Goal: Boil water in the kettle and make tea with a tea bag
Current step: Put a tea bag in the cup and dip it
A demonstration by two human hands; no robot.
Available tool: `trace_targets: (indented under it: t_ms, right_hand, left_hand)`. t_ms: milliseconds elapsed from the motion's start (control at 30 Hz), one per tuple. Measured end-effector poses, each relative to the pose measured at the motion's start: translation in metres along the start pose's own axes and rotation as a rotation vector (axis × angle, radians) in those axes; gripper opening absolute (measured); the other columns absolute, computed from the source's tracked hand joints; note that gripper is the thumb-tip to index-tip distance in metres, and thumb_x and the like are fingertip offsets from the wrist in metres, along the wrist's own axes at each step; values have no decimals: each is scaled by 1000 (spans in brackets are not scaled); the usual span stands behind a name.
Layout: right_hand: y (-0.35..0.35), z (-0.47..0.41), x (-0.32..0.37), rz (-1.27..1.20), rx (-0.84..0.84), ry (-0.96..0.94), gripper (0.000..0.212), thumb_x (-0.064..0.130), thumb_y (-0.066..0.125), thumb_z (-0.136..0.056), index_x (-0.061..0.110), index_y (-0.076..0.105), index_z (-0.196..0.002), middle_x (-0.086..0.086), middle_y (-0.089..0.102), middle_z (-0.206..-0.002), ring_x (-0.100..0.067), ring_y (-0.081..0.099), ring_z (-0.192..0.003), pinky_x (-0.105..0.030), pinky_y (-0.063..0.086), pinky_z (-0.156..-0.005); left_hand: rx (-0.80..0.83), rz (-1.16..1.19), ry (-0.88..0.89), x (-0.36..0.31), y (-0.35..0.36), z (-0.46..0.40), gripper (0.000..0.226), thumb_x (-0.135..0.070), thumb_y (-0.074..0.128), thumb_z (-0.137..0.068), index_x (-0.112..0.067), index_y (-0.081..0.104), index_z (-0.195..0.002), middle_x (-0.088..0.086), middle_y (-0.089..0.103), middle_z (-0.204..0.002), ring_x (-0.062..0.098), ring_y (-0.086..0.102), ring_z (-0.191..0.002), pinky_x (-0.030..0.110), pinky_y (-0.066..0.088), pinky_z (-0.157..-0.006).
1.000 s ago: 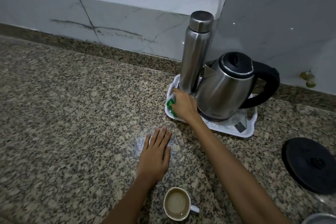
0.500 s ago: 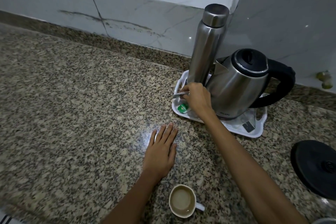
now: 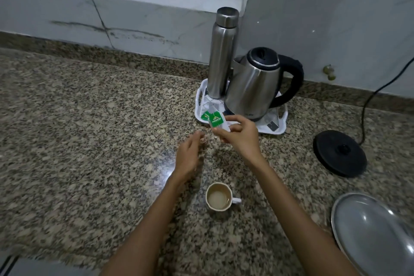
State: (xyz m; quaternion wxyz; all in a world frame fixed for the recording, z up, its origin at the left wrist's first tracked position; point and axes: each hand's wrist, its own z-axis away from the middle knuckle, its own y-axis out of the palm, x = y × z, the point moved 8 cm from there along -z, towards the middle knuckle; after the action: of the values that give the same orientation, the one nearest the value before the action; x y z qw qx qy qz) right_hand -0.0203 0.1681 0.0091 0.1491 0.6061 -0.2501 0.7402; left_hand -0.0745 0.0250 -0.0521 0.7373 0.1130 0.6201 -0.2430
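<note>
Grip: right hand [image 3: 238, 139] pinches a tea bag [image 3: 218, 123] by its sachet, fingers curled round it; left hand [image 3: 189, 155] loose, fingers relaxed, holding nothing, blurred.
Cup [image 3: 218, 196]: nearest, between the forearms, pale liquid inside. Risk: a forearm swings in and tips it.
Tea bag: held above the counter [image 3: 89, 141], just in front of the tray [image 3: 281, 129]. Risk: a rough tear of the wrapper rips the bag or snaps the string.
Tray: second green sachet [image 3: 205, 116] at its near-left edge; could get dragged off.
Kettle [image 3: 253, 87]: on the tray, off its base [image 3: 339, 152]. Risk: no boiling until reseated; water level unseen.
Flask [image 3: 221, 54]: tall, touching-close to the kettle; may topple on lifting.
</note>
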Motion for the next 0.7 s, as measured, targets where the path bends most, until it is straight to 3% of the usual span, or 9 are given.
trace_targets:
  t_ms: [100, 233, 400, 500, 600, 700]
  right_hand:
    - [-7, 30, 2, -87, -13, 2, 37, 11, 85, -69, 11, 59, -95, -5, 74, -71, -15, 69, -60, -25, 56, -55]
    - [-12, 61, 5, -78, -36, -17, 37, 10, 85, -68, 12, 54, -88, -7, 71, -65, -18, 68, -58, -30, 57, -56]
    - [-13, 89, 11, -48, -58, -38, 34, 12, 84, -71, 11, 57, -91, -7, 73, -71, -16, 69, -60, -27, 55, -54]
    - [-21, 106, 23, 207, -176, -120, 35, 32, 85, -67, 26, 63, -93, 8, 71, -85, -7, 67, -66, -25, 54, -57]
    - [-30, 121, 40, 420, -346, -253, 34, 41, 82, -69, 27, 65, -95, 14, 65, -92, -2, 57, -64, -22, 48, -56]
    - [-31, 127, 47, 360, -363, -269, 23, 41, 78, -74, 29, 72, -93, 14, 69, -86, 1, 57, -59, -16, 45, -53]
  left_hand:
    - [1, 260, 71, -37, 1, 22, 38, -49, 45, -91, -23, 70, -102, 0, 72, -105, 13, 67, -100, 18, 51, -78]
    - [28, 291, 65, -56, 7, 46, 13, -25, 62, -89, -19, 71, -82, 3, 72, -81, 14, 68, -78, 21, 55, -71]
    - [69, 281, 16, -55, 7, 67, 15, -22, 64, -88, -11, 69, -79, 8, 72, -79, 18, 67, -77, 27, 56, -74]
    - [38, 238, 79, -63, 3, 75, 18, -22, 64, -88, -9, 71, -78, 10, 71, -75, 18, 66, -73, 30, 55, -70]
    - [17, 206, 151, -72, 2, 82, 16, -23, 65, -88, -16, 72, -76, 4, 73, -73, 14, 70, -72, 20, 52, -62]
    - [24, 180, 191, -77, 4, 87, 15, -24, 64, -89, -20, 72, -77, 1, 74, -74, 14, 71, -74, 16, 51, -62]
